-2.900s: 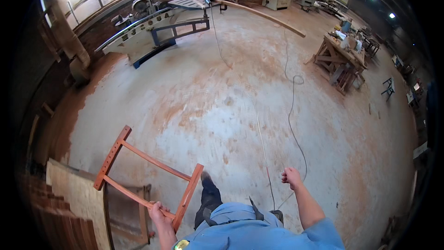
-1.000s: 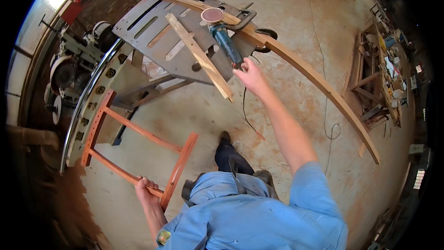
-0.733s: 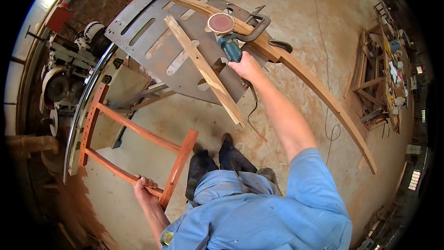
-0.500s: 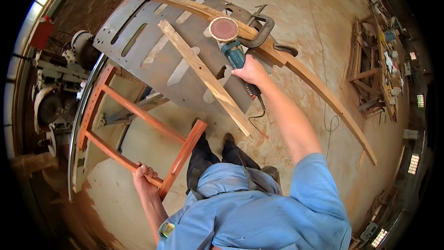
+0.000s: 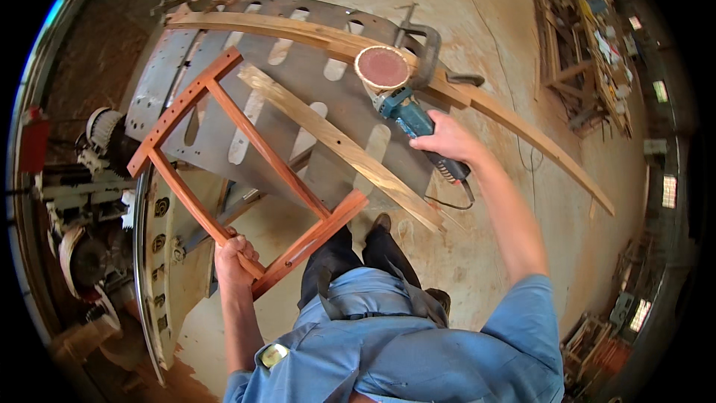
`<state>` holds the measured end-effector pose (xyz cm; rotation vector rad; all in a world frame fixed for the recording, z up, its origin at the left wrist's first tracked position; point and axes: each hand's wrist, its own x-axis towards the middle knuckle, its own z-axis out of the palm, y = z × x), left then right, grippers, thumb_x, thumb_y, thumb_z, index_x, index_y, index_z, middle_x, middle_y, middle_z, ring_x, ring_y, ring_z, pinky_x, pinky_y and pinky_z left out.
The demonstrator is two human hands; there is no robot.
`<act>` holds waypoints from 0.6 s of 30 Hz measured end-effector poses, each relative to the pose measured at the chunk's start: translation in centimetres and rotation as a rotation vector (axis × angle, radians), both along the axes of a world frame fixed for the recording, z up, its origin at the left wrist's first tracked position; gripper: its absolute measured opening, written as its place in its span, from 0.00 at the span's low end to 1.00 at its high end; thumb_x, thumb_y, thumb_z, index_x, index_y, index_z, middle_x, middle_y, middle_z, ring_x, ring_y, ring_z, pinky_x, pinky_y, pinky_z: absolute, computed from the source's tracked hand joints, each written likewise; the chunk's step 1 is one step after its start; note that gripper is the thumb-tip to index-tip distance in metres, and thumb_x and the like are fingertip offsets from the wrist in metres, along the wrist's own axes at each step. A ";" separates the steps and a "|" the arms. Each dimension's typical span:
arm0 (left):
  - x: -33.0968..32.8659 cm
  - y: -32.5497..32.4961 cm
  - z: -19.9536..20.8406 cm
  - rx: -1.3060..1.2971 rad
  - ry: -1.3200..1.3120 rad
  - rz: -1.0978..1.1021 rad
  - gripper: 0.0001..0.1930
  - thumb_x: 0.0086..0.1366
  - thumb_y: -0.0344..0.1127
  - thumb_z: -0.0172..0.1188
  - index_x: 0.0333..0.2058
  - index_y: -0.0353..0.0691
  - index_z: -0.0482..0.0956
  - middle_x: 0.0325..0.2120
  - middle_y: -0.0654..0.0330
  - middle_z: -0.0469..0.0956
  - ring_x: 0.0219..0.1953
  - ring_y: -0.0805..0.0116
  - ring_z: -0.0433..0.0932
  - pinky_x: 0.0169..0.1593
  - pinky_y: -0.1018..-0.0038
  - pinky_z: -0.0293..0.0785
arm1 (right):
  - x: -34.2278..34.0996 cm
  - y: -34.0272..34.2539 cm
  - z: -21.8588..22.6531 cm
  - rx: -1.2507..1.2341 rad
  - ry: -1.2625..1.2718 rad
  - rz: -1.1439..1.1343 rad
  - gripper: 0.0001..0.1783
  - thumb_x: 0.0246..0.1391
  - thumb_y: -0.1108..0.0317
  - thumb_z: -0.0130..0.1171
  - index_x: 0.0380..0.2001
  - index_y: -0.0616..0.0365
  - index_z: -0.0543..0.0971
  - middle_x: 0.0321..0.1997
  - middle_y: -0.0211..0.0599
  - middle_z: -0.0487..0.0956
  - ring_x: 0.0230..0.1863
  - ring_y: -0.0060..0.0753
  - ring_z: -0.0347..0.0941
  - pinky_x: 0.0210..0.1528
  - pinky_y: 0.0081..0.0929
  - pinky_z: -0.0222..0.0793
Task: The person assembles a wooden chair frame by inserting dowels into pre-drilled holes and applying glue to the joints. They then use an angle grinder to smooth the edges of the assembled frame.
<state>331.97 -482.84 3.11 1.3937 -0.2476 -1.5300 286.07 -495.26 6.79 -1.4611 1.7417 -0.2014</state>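
My left hand (image 5: 236,257) is wrapped around one rail of a reddish-brown wooden frame (image 5: 177,117), close to its near corner. Two rails join the frame's two end pieces, and its far end rises over the slotted metal table (image 5: 216,153). In my right hand (image 5: 453,136) is a teal angle grinder (image 5: 406,113) with a round reddish sanding disc (image 5: 382,67) facing up. The grinder hangs over the table's right part. Between the frame and the grinder, a straight wooden slat (image 5: 339,142) lies across the table, its near end jutting past the edge.
A long curved wooden strip (image 5: 298,27) runs along the table's far side, held by a C-clamp (image 5: 426,56), and extends well past the right end. Machinery (image 5: 89,254) stands at left. At far right is a wooden rack (image 5: 567,60). The grinder's cord (image 5: 451,206) hangs near the slat.
The wooden frame has been lifted forward, and its far end now overlaps the table. My right hand still grips the grinder, now slightly farther right. The whole view has turned a little.
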 end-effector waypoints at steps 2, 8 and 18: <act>-0.7 -1.5 0.3 0.022 0.005 -0.045 0.15 0.51 0.26 0.54 0.38 0.46 0.65 0.19 0.67 0.65 0.17 0.74 0.63 0.20 0.75 0.61 | -1.2 3.6 3.0 0.016 -0.125 -0.080 0.28 0.37 0.59 0.69 0.42 0.63 0.74 0.37 0.44 0.79 0.40 0.34 0.75 0.45 0.30 0.70; -3.9 -4.9 -0.1 0.005 0.076 -0.165 0.15 0.52 0.25 0.53 0.39 0.45 0.64 0.20 0.66 0.64 0.18 0.73 0.63 0.21 0.73 0.62 | -4.8 16.8 7.4 -0.158 -0.254 -0.507 0.37 0.33 0.68 0.67 0.52 0.65 0.70 0.43 0.35 0.76 0.43 0.25 0.71 0.49 0.27 0.69; -15.0 -7.5 -1.4 0.026 0.147 -0.271 0.15 0.53 0.25 0.55 0.38 0.47 0.63 0.19 0.65 0.63 0.16 0.73 0.62 0.21 0.72 0.62 | -4.3 33.4 4.8 -0.381 -1.104 -0.829 0.42 0.43 0.33 0.61 0.42 0.65 0.71 0.28 0.40 0.75 0.26 0.33 0.74 0.24 0.29 0.70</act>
